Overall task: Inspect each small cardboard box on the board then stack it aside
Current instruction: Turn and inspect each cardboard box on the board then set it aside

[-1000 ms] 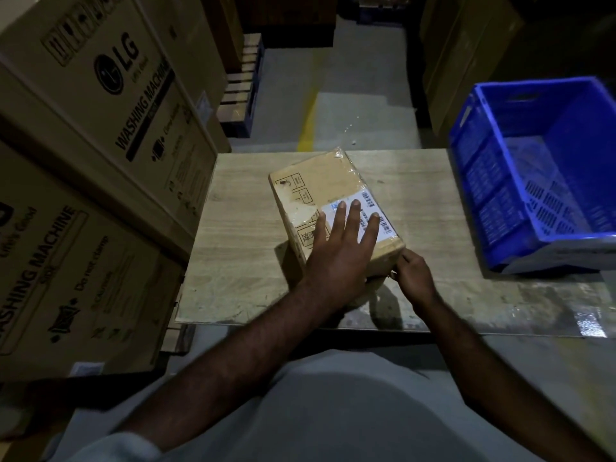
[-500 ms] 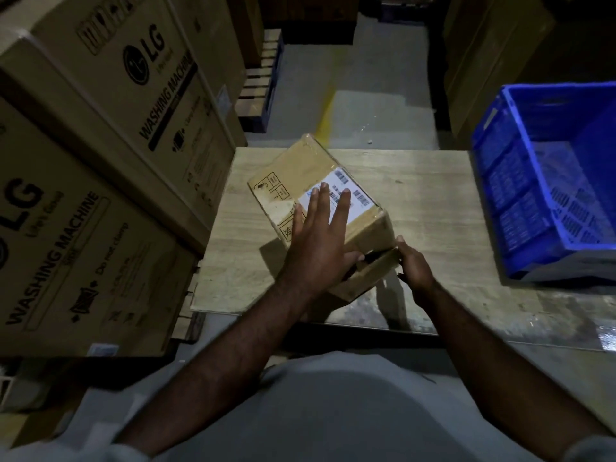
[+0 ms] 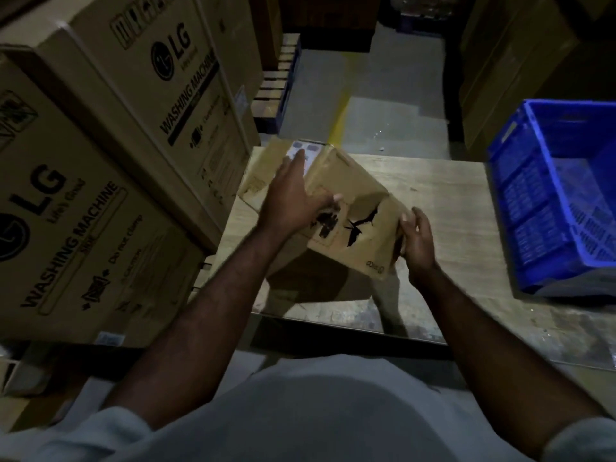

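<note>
The left hand (image 3: 293, 198) and right hand (image 3: 416, 240) are gripping the box (image 3: 353, 208) at opposite ends, fingers wrapped over its edges – tilting it clear of the board (image 3: 443, 201) beneath the fingers, presumably exposing the printed underside for inspection – the crate (image 3: 546, 208) is sitting beyond the right fingers

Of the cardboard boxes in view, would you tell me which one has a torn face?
The small box, tilted above the board between both hands, shows a jagged tear. The two big washing machine cartons at left look intact.
</note>
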Demonstrator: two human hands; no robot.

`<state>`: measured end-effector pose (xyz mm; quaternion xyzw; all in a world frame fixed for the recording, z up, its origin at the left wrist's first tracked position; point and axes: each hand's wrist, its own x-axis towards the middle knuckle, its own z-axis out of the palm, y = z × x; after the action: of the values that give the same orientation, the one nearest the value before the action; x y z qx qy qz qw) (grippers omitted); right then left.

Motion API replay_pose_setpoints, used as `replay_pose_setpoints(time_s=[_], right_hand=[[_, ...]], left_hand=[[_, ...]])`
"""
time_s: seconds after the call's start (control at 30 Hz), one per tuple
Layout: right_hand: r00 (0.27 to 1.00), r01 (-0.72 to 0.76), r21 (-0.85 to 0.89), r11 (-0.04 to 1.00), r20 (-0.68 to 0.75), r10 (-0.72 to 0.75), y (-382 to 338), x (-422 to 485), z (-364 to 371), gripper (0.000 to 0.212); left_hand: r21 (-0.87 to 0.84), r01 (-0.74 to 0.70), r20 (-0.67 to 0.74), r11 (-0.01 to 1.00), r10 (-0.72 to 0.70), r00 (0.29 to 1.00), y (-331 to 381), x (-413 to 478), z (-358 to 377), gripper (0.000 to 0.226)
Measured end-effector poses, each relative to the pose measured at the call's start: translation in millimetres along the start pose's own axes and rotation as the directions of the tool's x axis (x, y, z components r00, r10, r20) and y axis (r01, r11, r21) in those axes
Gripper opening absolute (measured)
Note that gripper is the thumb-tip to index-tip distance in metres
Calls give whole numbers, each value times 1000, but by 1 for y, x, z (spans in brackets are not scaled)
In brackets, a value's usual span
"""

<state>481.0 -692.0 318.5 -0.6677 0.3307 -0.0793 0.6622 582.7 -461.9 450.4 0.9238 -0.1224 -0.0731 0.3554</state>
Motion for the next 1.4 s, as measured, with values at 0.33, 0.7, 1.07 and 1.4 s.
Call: replay_pose_setpoints(time_s=[0.33, 0.7, 1.07, 1.4], right_hand=[[976, 192, -393, 899, -22, -218, -42, 11, -38, 58], [867, 437, -820, 369, 275, -416, -40, -23, -37, 52], [822, 500, -863, 66, 450, -348, -14, -34, -25, 62], [846, 494, -866, 75, 460, -269, -22, -32, -24, 67]], left_hand=[[-423, 296, 98, 856, -281, 955, -45, 8, 35, 68], [278, 36, 41, 960, -50, 998, -69, -15, 56, 79], [595, -240, 204, 767, 145, 968, -60, -41, 78, 60], [577, -222, 190, 786, 136, 972, -60, -40, 78, 62]])
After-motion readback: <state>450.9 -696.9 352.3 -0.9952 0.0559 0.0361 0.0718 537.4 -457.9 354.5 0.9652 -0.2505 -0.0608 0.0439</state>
